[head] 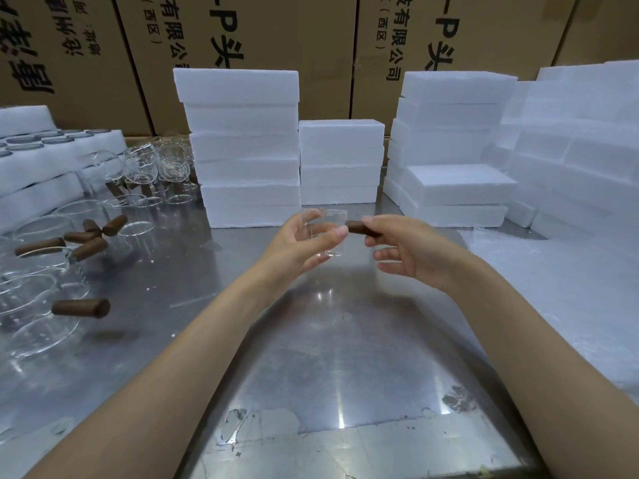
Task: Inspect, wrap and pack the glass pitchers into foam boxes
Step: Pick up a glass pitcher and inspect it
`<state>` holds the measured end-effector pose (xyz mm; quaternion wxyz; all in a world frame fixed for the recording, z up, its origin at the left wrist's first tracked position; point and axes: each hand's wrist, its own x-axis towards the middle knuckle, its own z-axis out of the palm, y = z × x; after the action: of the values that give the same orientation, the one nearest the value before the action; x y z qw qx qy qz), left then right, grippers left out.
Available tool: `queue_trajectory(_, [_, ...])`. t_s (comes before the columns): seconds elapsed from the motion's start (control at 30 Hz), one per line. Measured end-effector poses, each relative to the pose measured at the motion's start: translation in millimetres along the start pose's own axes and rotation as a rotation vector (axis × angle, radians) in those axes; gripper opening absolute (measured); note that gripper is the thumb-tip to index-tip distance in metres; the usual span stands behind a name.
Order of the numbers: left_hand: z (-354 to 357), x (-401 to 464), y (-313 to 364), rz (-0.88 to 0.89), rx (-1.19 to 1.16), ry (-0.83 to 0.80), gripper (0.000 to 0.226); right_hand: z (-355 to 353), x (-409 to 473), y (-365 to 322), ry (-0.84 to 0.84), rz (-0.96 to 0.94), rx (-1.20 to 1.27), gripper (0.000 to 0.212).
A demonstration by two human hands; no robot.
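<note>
I hold a clear glass pitcher (331,225) with a brown wooden handle (359,227) in the air above the steel table, in front of the foam boxes. My left hand (300,243) cups the glass body from the left, thumb and fingers curled round it. My right hand (406,249) pinches the wooden handle between thumb and forefinger, its other fingers loosely curled below. Much of the glass is hard to make out against the table.
Several more glass pitchers (45,281) with wooden handles stand at the left. Stacks of white foam boxes (242,146) (453,146) line the back, with brown cartons behind. White wrapping sheets (560,281) lie at the right on the steel table (328,368).
</note>
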<state>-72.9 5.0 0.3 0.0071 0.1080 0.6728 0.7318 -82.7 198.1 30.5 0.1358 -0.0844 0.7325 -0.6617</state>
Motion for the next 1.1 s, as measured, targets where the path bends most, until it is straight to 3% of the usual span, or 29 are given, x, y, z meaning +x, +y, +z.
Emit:
queue_trajectory(0.1, [0.5,1.4,-0.3,0.019,0.018,0.015,0.095,2.5,1.2,0.8,0.075,-0.082,0.027,0.019])
queue_trajectory(0.27, [2.4,-1.8,0.1,0.122,0.32,-0.054,0.112,2.9,3.3,0.1,0.209,-0.072,0.206,0.018])
queue_trajectory(0.43, [3.2,1.3,-0.8,0.295,0.444,0.121,0.075,1.1,4.4,0.8,0.203,-0.056,0.32,0.02])
queue_trajectory(0.57, [2.7,1.4,-1.1,0.404,0.55,0.256,0.069,6.6,5.2,4.5,0.161,-0.02,0.302,0.024])
queue_trajectory(0.6, [2.9,1.2,-1.3,0.429,0.588,0.287,0.069,9.6,4.9,6.0,0.134,-0.014,0.258,0.031])
queue_trajectory(0.7, [4.6,-1.3,-0.9,0.513,0.705,0.337,0.068,23.9,3.4,11.9,0.098,-0.04,0.168,0.09])
queue_trajectory(0.73, [5.2,-2.2,-0.6,0.551,0.74,0.342,0.068,28.5,3.1,14.0,0.105,-0.073,0.141,0.097])
queue_trajectory(0.9, [7.8,-3.1,2.0,0.642,0.813,0.321,0.079,31.3,5.9,15.9,0.154,-0.179,0.136,0.067])
queue_trajectory(1.0, [7.2,-2.5,1.2,0.616,0.805,0.281,0.092,24.4,5.9,13.2,0.042,-0.144,0.288,0.043])
queue_trajectory(1.1, [6.1,-3.3,2.4,0.604,0.832,0.293,0.087,21.2,4.6,11.9,-0.062,-0.116,0.371,0.037])
